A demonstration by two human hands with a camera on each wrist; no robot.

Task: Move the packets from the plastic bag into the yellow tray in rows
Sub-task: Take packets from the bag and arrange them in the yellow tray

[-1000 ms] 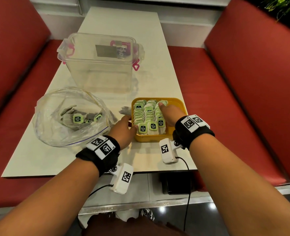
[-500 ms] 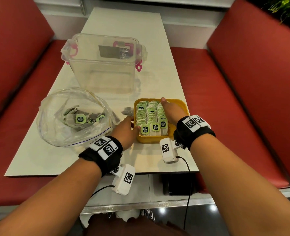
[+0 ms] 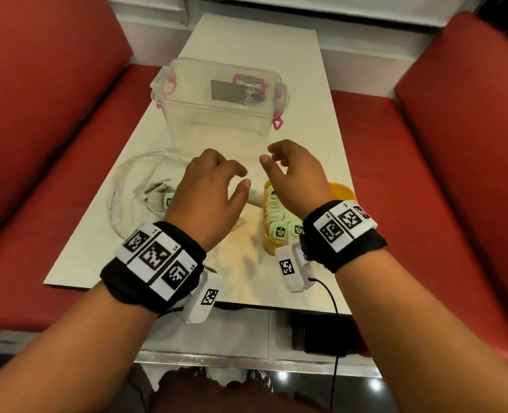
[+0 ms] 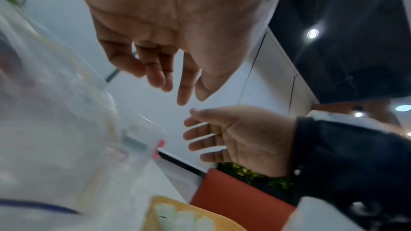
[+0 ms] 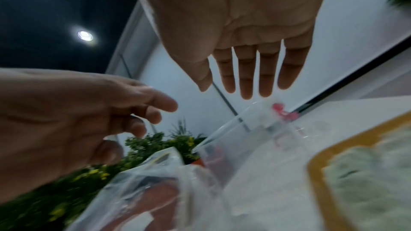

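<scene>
Nearest the table edge, the yellow tray [image 3: 343,189] holds green-labelled packets [image 3: 279,231] standing in close rows; it appears largely filled. Above it hangs the right hand [image 3: 299,177], fingers loose and spread, holding nothing. Beside it, the left hand [image 3: 208,195] is likewise empty, fingers relaxed, raised between tray and plastic bag [image 3: 133,186]. The bag lies just left of the tray and shows several packets in the bag [image 3: 160,198] not yet transferred. Beyond stands a clear lidded container [image 3: 217,114]. Judgement: between placements; the next move calls for a reach into the bag mouth to pinch another packet.
</scene>
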